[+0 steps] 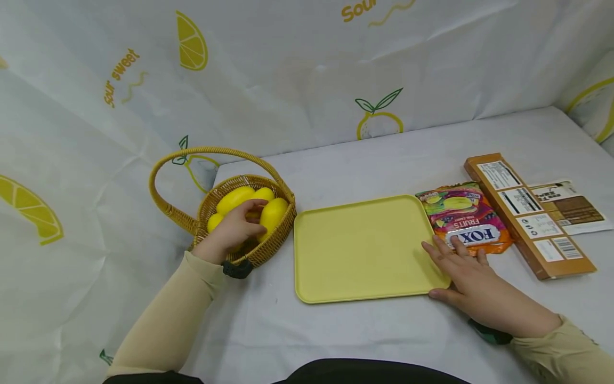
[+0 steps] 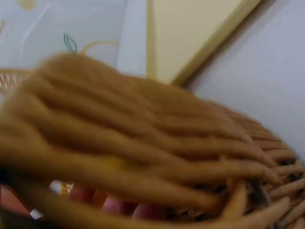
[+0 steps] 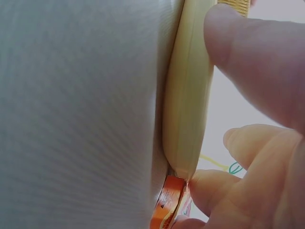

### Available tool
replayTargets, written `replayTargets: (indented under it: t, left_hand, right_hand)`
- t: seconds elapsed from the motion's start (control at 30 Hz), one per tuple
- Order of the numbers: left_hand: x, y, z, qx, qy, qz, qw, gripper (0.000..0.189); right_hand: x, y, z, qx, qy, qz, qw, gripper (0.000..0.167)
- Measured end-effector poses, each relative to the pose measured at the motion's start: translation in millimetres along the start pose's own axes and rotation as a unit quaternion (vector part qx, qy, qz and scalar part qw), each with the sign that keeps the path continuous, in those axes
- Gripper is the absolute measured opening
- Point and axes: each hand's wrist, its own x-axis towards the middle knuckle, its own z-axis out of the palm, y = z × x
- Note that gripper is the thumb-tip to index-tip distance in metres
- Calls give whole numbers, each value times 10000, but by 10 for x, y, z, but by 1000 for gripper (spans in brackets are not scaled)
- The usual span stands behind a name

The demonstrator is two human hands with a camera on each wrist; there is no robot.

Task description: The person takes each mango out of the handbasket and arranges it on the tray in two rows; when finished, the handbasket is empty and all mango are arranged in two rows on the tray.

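Observation:
A wicker basket [image 1: 266,253] with a tall handle holds several yellow lemons [image 1: 235,199]. My left hand [image 1: 235,226] reaches into it, its bent fingers and thumb at the left side of the rightmost lemon [image 1: 274,214]. In the left wrist view the blurred basket rim [image 2: 143,133] hides most of that hand; only a few fingertips [image 2: 116,206] show beneath. My right hand [image 1: 472,280] lies with spread fingers at the right edge of a yellow tray [image 1: 364,250], thumb on its near corner. Its fingertips overlap a FOX'S fruit candy bag [image 1: 465,213].
Right of the candy bag lies a long brown box [image 1: 532,213] with white labels. Partly behind it is a brown and white packet [image 1: 573,208]. A white cloth with lemon prints [image 1: 312,80] hangs behind the table and along its left side.

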Motion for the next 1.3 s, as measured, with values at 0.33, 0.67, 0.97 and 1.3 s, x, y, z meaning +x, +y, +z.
replayTargets:
  t: [0.33, 0.67, 0.97, 1.3]
  left_hand:
    - [-175, -21, -151, -673, 153, -22, 9976, 78]
    - [-489, 160, -52, -1676, 429, 439, 9839, 75]
    - [-602, 308, 430, -2841, 197, 1274, 9501, 74]
    - [-404, 564, 1201, -3813, -48, 1122, 9176, 71]
  right_hand:
    - [-2, 19, -4, 68, -86, 7, 9999, 97]
    - [-15, 33, -8, 164, -85, 7, 9998, 97]
    - [-72, 31, -3, 244, 6, 47, 9997, 97]
    - [-44, -35, -31, 524, -36, 45, 9986, 96]
